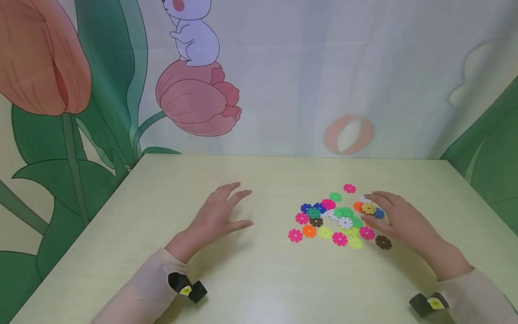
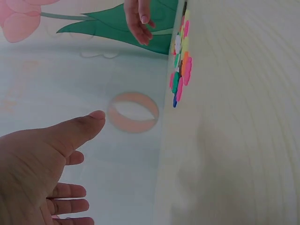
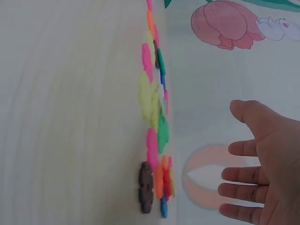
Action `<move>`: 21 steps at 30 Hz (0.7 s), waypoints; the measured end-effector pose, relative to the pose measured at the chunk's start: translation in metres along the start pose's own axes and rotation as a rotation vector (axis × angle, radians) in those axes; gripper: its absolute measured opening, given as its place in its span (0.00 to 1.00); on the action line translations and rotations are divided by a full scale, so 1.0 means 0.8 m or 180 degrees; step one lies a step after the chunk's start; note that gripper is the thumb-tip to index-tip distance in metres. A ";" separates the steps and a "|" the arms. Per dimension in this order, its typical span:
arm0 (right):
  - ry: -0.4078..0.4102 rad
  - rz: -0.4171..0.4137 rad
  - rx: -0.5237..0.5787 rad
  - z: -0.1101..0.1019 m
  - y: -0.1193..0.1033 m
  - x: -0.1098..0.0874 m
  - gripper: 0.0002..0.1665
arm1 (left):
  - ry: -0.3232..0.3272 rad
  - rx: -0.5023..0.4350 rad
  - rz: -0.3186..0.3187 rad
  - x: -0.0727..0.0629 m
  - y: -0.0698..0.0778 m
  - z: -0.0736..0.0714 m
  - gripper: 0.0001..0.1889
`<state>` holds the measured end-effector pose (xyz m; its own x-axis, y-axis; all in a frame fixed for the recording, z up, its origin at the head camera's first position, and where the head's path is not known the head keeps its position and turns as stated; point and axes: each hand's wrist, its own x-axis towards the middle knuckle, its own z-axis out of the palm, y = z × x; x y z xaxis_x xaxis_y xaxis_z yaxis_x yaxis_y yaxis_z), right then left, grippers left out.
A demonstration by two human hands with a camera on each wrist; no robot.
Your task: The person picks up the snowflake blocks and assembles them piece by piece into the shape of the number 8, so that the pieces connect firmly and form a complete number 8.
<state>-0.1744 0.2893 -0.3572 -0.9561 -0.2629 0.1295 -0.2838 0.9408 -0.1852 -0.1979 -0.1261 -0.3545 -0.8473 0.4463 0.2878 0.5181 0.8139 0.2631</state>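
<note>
A loose pile of flat, flower-shaped plastic discs (image 1: 340, 218) in pink, green, blue, orange, yellow, white and brown lies on the pale table (image 1: 259, 279), right of centre. My right hand (image 1: 376, 209) is open at the pile's right edge, its fingers spread just above the orange, yellow and blue discs. A brown disc (image 1: 383, 242) lies alone below its thumb. My left hand (image 1: 234, 208) is open, fingers spread, over bare table left of the pile and holds nothing. The wrist views show the left hand (image 2: 84, 154) and the right hand (image 3: 234, 150) empty, with the discs (image 2: 180, 61) (image 3: 154, 117) edge-on.
A cartoon backdrop (image 1: 283, 81) with tulips, a rabbit and a ball hangs directly behind the table's far edge. The table's left edge (image 1: 81, 234) runs diagonally toward me. One pink disc (image 1: 349, 188) lies apart at the back of the pile.
</note>
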 end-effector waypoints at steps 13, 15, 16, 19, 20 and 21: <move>-0.0039 -0.0034 0.0464 -0.015 -0.045 0.006 0.30 | -0.0325 -0.0712 -0.0018 0.014 0.035 0.005 0.32; -0.0044 -0.0068 0.0522 -0.015 -0.050 0.008 0.28 | -0.0395 -0.0782 -0.0008 0.016 0.040 0.009 0.30; -0.0042 -0.0103 0.0543 -0.014 -0.053 0.009 0.27 | -0.0431 -0.0827 -0.0005 0.018 0.043 0.011 0.30; -0.0030 -0.0223 0.0656 -0.013 -0.062 0.011 0.25 | -0.0574 -0.0967 0.0000 0.021 0.050 0.018 0.28; -0.0036 -0.0253 0.0692 -0.012 -0.065 0.012 0.24 | -0.0617 -0.0996 0.0010 0.023 0.052 0.020 0.27; -0.0042 -0.0285 0.0736 -0.012 -0.068 0.013 0.24 | -0.0663 -0.1019 0.0014 0.024 0.054 0.023 0.27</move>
<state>-0.1681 0.2371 -0.3366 -0.9268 -0.3472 0.1429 -0.3751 0.8401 -0.3918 -0.1936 -0.0756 -0.3544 -0.8335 0.5425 0.1050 0.5042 0.6690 0.5461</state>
